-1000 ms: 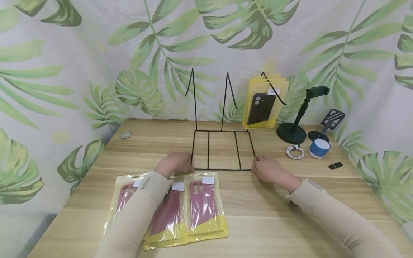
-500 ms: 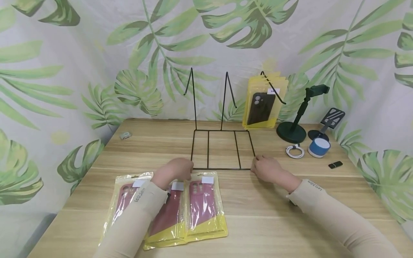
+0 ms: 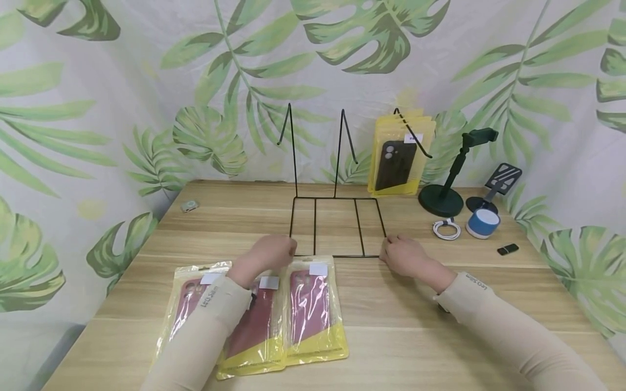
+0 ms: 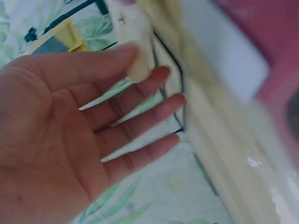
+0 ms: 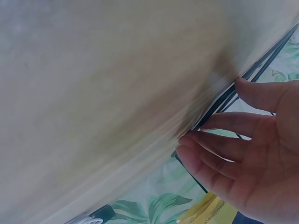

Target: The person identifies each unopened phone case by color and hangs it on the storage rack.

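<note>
A black wire display rack [image 3: 336, 256] with upright hooks stands on the table. Several bagged dark phone cases [image 3: 395, 163] hang from its right hook. My right hand [image 3: 405, 256] holds the rack's front right corner, thumb and fingertips on the wire in the right wrist view. At the front left corner, my left hand [image 3: 269, 254] pinches the top edge of the rightmost bagged pink phone case [image 3: 311, 309], whose top lies over the rack's front wire. Two more bagged phone cases, a middle one [image 3: 254, 326] and a left one [image 3: 188, 298], lie partly hidden under my left arm.
On the right stand a dark green phone holder [image 3: 442, 200], a small black phone stand [image 3: 498, 187] and a blue and white round object [image 3: 483, 224]. A coiled white cable [image 3: 446, 230] and a small black stick [image 3: 507, 249] lie nearby. A small pale item [image 3: 189, 206] is at back left.
My left hand has left the rack's front left corner and taken the rightmost bag's top edge. That bag has shifted slightly up and right. My right hand has stayed at its corner.
</note>
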Available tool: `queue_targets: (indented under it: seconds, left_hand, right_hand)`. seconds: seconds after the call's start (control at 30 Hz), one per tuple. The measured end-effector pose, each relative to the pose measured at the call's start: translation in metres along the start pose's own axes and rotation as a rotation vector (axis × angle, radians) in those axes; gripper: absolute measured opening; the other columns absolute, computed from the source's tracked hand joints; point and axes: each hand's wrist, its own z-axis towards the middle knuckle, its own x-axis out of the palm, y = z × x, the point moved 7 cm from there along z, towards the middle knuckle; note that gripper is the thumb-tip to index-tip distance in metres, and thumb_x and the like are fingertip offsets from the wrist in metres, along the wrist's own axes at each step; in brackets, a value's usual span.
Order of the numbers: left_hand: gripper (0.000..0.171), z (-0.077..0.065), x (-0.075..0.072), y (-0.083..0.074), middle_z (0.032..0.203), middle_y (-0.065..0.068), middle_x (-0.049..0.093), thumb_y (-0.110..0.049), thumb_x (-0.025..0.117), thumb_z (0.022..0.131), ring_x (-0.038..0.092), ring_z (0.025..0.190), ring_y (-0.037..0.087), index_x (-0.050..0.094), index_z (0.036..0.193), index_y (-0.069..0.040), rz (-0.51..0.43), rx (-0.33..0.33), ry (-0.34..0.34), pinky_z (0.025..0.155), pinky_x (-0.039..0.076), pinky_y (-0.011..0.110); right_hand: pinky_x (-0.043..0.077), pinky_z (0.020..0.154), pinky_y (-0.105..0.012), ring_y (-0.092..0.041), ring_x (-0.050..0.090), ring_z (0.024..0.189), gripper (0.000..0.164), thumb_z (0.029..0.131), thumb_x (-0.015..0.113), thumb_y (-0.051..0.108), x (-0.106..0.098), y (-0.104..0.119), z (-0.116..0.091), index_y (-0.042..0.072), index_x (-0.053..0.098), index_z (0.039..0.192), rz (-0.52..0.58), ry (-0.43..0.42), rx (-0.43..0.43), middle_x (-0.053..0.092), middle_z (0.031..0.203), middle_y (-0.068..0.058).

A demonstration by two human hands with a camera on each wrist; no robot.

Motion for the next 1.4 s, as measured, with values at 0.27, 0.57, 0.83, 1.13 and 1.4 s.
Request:
queue_targets:
  seconds: [0.27,0.57,0.83,1.13,1.4]
  left_hand:
    - [0.009,0.003,-0.037,-0.02,0.089,0.004,0.068,-0.015,0.057,0.1,0.058,0.071,0.014,0.064,0.1,-0.01,-0.196,0.11,-0.215,0.068,0.053,0.032]
    - [0.008,0.003,-0.061,-0.043,0.091,0.004,0.072,-0.017,0.06,0.099,0.06,0.072,0.014,0.066,0.1,-0.013,-0.378,0.21,-0.351,0.067,0.053,0.031]
    - [0.007,-0.006,-0.093,-0.064,0.083,0.005,0.07,-0.012,0.061,0.098,0.055,0.067,0.012,0.066,0.098,-0.007,-0.416,0.347,-0.574,0.06,0.048,0.025]
    - [0.007,-0.021,-0.146,-0.088,0.084,0.01,0.072,-0.008,0.061,0.097,0.062,0.067,0.017,0.065,0.095,-0.002,-0.384,0.467,-0.857,0.061,0.052,0.028]
    - [0.008,-0.025,-0.168,-0.097,0.081,0.009,0.07,-0.009,0.06,0.098,0.056,0.061,0.015,0.065,0.094,-0.003,-0.372,0.461,-0.911,0.057,0.045,0.026]
  right_hand:
    - [0.054,0.091,-0.044,-0.036,0.065,0.101,0.043,0.098,0.061,0.025,0.0,0.001,0.0,-0.013,0.065,0.118,0.002,-0.007,-0.002,0.068,0.111,-0.024]
    - [0.055,0.084,-0.043,-0.034,0.064,0.093,0.041,0.097,0.062,0.025,0.0,0.001,0.0,-0.012,0.066,0.115,0.002,-0.043,-0.005,0.069,0.106,-0.022]
    - [0.054,0.079,-0.044,-0.033,0.063,0.087,0.036,0.096,0.063,0.023,-0.003,0.001,0.0,-0.01,0.067,0.109,0.012,-0.076,-0.006,0.068,0.099,-0.019]
    - [0.052,0.084,-0.041,-0.03,0.064,0.096,0.029,0.095,0.061,0.02,-0.002,0.002,0.002,-0.005,0.068,0.109,-0.044,-0.026,-0.028,0.069,0.107,-0.019]
    - [0.053,0.081,-0.042,-0.032,0.063,0.09,0.038,0.095,0.064,0.024,-0.001,0.0,0.0,-0.011,0.067,0.113,-0.008,-0.069,-0.006,0.07,0.101,-0.02]
